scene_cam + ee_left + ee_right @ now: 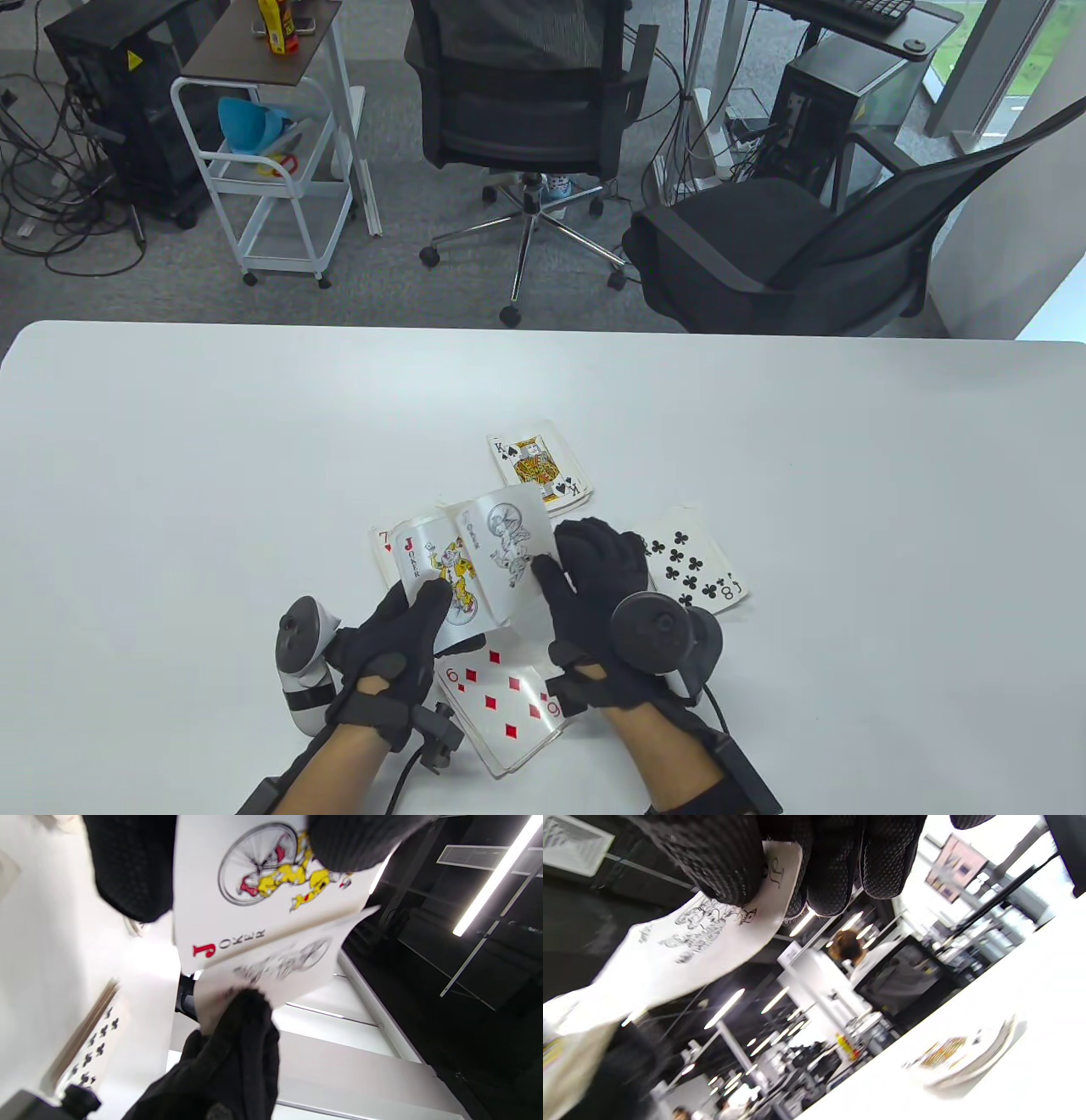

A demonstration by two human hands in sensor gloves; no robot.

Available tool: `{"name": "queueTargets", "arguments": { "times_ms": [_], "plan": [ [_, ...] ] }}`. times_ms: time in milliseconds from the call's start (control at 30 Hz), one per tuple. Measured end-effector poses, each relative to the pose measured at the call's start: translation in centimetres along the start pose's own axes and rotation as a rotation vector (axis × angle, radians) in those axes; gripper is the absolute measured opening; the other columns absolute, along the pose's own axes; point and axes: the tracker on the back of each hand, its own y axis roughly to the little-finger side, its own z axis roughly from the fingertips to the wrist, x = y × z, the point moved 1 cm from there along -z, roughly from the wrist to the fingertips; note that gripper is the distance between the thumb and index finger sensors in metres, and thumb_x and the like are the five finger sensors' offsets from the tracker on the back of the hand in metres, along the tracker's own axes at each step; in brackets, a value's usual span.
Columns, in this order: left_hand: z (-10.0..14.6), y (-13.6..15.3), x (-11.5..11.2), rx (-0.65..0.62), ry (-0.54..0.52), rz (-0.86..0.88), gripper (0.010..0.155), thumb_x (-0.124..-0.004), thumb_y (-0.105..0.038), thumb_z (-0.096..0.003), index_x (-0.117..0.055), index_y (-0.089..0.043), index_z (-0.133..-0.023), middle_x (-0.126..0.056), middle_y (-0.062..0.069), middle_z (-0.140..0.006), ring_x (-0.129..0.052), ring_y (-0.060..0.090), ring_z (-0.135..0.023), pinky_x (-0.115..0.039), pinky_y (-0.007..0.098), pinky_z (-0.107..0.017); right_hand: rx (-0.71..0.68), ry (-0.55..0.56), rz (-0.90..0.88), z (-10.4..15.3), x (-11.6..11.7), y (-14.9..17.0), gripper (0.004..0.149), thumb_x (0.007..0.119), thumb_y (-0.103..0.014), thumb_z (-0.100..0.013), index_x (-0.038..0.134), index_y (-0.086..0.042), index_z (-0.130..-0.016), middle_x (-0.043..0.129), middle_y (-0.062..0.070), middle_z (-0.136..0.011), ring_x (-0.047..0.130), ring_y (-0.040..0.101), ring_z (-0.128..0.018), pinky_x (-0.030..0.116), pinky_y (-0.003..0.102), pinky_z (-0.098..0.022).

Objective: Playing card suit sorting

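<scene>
My left hand (428,598) pinches a colour joker card (450,586) above the table, thumb on its face. Overlapping it is a black-and-white joker (505,543), which my right hand (560,570) grips by its right edge. In the left wrist view the colour joker (254,899) sits between my left fingers (131,866), with the grey joker (288,963) below it. In the right wrist view my right fingers (831,857) curl over the grey joker (704,929). Face-up piles lie around the hands: king of spades (539,467), eight of clubs (691,560), nine of diamonds (501,696), and a red seven (386,543).
The white table (170,475) stretches wide on both sides of the piles. Beyond its far edge stand two black office chairs (526,102) and a white cart (271,170). The clubs pile (93,1043) and the king pile (958,1056) also show in the wrist views.
</scene>
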Motion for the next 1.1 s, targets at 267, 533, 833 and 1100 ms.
{"name": "queueTargets", "arguments": {
  "times_ms": [267,533,833,1100],
  "plan": [
    [-0.1,-1.2,0.9,-0.049,-0.05,0.064,0.051,-0.075,-0.049,-0.0544,-0.071,-0.024,-0.099,-0.087,0.002,-0.094,-0.098,0.028,-0.078,-0.093,0.04,-0.05,0.243,-0.359,0.433,-2.1,-0.2,4.3,0.037,0.083,-0.037,-0.056,0.084,-0.015,-0.085,0.056,0.019,-0.109,0.036,0.052,-0.105,0.024,0.078,-0.067],
    [0.0,-1.1,1.0,-0.043,-0.048,0.052,0.051,-0.076,-0.048,-0.0542,-0.071,-0.024,-0.099,-0.087,0.002,-0.094,-0.098,0.029,-0.078,-0.093,0.04,-0.05,0.25,-0.545,0.908,-1.3,5.8,3.9,0.041,0.09,-0.038,-0.054,0.082,-0.011,-0.085,0.053,0.02,-0.11,0.032,0.052,-0.106,0.021,0.077,-0.067],
    [-0.1,-0.9,0.8,-0.03,-0.032,0.038,0.051,-0.076,-0.048,-0.0543,-0.071,-0.024,-0.099,-0.087,0.003,-0.094,-0.098,0.029,-0.078,-0.093,0.041,-0.049,0.213,-0.443,0.92,-1.2,5.0,3.4,0.049,0.094,-0.043,-0.052,0.076,-0.013,-0.087,0.052,0.019,-0.111,0.032,0.052,-0.107,0.02,0.077,-0.068],
    [-0.1,-0.1,0.2,0.007,-0.013,-0.018,0.051,-0.076,-0.047,-0.0544,-0.07,-0.024,-0.099,-0.086,0.003,-0.094,-0.098,0.028,-0.078,-0.093,0.041,-0.05,-0.008,-0.24,0.571,-0.5,2.2,0.5,0.05,0.079,-0.05,-0.055,0.073,-0.015,-0.09,0.045,0.02,-0.112,0.027,0.051,-0.106,0.025,0.076,-0.068]
  ]
}}
